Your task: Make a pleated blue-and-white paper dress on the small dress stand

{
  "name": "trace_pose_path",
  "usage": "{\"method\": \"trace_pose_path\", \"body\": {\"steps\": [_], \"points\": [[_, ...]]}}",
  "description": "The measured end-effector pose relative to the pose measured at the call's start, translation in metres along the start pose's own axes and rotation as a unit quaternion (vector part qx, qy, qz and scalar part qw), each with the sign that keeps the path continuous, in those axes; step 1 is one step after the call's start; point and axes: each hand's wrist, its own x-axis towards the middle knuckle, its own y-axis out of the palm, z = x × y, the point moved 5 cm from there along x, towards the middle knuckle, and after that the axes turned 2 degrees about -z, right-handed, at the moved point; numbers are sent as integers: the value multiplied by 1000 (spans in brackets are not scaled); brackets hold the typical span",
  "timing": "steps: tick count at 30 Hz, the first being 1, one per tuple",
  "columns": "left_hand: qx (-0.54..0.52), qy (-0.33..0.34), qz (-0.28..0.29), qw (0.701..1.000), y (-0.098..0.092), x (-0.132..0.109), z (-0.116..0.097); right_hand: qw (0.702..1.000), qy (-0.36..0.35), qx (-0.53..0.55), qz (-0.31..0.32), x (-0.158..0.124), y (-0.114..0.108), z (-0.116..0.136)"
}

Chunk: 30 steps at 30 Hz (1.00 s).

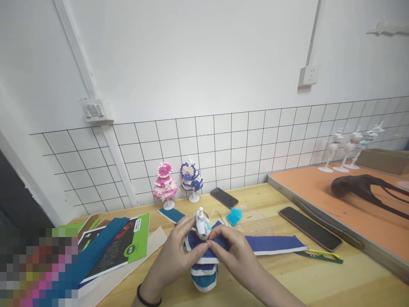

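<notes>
A small white dress-form mannequin stands upright between my hands at the table's near middle. Below its torso hangs a tiered skirt in blue and teal with white edges. My left hand is closed around the mannequin's left side, its thumb at the waist. With thumb and forefinger, my right hand pinches the top edge of a dark blue, white-edged strip at the waist. The strip wraps the front and trails right across the table. Behind it lies a bright blue pleated piece.
Scissors lie by the strip's end, near a phone; another phone is farther back. Two dressed mannequins, one pink and one blue, stand by the wall. At left are a booklet and a folded teal strip.
</notes>
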Motion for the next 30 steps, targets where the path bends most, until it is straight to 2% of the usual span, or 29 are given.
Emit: {"method": "trace_pose_path", "body": {"steps": [5,10,12,20,27,30], "points": [[-16,-28,8,999,1,0,6,1000,13,10,27,1,-3,3],[-25,-107,-18,994,-3,-3,20,996,46,31,65,2,-7,2],[-27,-118,-20,992,-4,-4,22,995,57,27,78,3,-10,3],[-37,-82,-10,996,-3,-3,21,991,63,-15,114,3,-16,9],[4,-49,-13,999,-4,-3,9,993,-4,-22,118,-1,-15,23],[4,-37,-8,999,-4,-2,3,992,-12,-19,121,-2,-14,26]]}}
